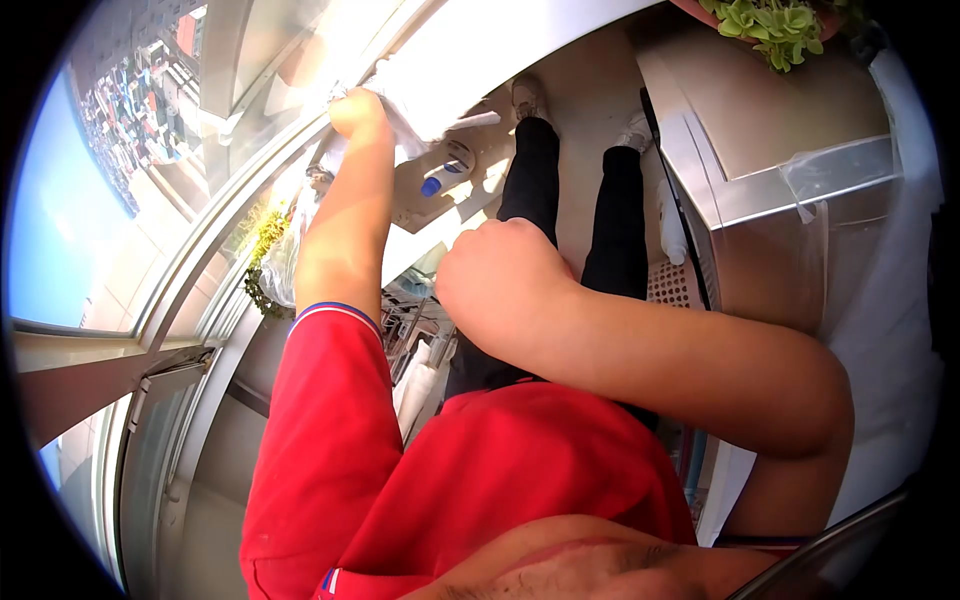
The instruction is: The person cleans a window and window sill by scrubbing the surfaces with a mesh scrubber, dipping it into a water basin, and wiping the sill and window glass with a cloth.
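Observation:
Stretched out along the window frame (pixel 250 165), my left hand (pixel 358 112) is closed in bright glare. Its fingers are mostly hidden, so what they grip cannot be made out. White crumpled material (pixel 405 125), perhaps plastic or cloth, lies right beside that hand. My right hand (pixel 500 285) is a closed fist, held in front of my body with the arm bent. Its back faces me, and anything inside it is hidden. Beyond the two hands, a white bottle with a blue cap (pixel 450 168) lies tilted near the floor.
A green plant (pixel 265 250) is by the window at left, and a potted plant (pixel 775 28) sits top right. A cabinet with a metal edge (pixel 810 185) stands at right. A white bottle (pixel 670 225) is beside my legs. A metal rack (pixel 405 325) is below my left arm.

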The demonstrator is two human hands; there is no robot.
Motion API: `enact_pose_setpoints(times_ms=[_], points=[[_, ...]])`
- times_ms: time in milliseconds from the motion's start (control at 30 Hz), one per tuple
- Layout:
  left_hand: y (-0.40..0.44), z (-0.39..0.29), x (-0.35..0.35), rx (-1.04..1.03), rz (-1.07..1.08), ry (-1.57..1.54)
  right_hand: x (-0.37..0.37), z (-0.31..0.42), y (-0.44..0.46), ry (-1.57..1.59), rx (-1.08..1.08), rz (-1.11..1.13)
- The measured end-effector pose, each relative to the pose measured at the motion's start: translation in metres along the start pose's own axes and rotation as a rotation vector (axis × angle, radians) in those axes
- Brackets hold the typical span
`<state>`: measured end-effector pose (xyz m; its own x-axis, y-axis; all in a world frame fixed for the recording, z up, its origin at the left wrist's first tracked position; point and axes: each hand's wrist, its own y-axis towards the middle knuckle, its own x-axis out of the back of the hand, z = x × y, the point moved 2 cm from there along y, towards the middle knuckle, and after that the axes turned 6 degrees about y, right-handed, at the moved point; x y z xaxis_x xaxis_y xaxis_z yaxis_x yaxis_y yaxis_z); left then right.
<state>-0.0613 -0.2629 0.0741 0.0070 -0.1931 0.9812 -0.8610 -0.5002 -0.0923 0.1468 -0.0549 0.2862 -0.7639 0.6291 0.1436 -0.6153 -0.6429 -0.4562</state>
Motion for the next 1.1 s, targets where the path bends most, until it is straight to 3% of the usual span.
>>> enact_pose_setpoints(times_ms=[100, 233, 433, 500, 533, 567, 633, 667, 767, 800, 900, 933, 1033, 1100], points=[[0.006, -0.016, -0.027, 0.016, 0.169, 0.027, 0.003, 0.001, -0.002, -0.025, -0.002, -0.005], [-0.026, -0.042, -0.045, -0.205, 0.058, 0.138, -0.006, 0.0, 0.003, 0.005, 0.002, -0.071], [-0.087, -0.106, -0.071, -0.524, 0.046, 0.201, -0.008, 0.0, 0.004, 0.016, -0.008, -0.024], [-0.123, -0.142, -0.059, -0.632, 0.196, 0.227, -0.009, 0.0, 0.003, 0.026, 0.001, -0.029], [-0.12, -0.148, -0.081, -0.626, 0.12, 0.231, -0.009, -0.001, 0.003, 0.033, 0.003, -0.028], [-0.12, -0.15, -0.094, -0.609, 0.131, 0.231, -0.009, -0.001, 0.003, 0.041, 0.008, -0.025], [-0.112, -0.135, -0.118, -0.798, 0.162, 0.15, -0.005, 0.0, 0.002, 0.041, 0.005, -0.034], [-0.117, -0.144, -0.101, -0.792, 0.205, 0.234, -0.004, -0.001, 0.002, 0.038, -0.001, -0.045], [-0.116, -0.134, -0.091, -1.031, 0.02, 0.0, -0.009, 0.0, 0.003, 0.015, -0.019, -0.055], [-0.115, -0.134, -0.079, -0.936, 0.235, 0.086, -0.01, 0.0, 0.003, 0.01, -0.015, -0.041], [-0.097, -0.119, -0.08, -1.087, 0.248, 0.206, -0.009, -0.001, -0.001, -0.011, -0.009, -0.013], [-0.107, -0.122, -0.082, -1.127, -0.023, -0.19, -0.007, -0.001, 0.0, -0.031, -0.022, -0.025], [-0.092, -0.111, -0.104, -1.081, 0.219, 0.12, -0.014, -0.002, 0.004, -0.107, -0.046, -0.102], [-0.088, -0.105, -0.08, -1.119, 0.287, 0.241, -0.012, -0.001, 0.003, -0.157, -0.021, -0.207]])
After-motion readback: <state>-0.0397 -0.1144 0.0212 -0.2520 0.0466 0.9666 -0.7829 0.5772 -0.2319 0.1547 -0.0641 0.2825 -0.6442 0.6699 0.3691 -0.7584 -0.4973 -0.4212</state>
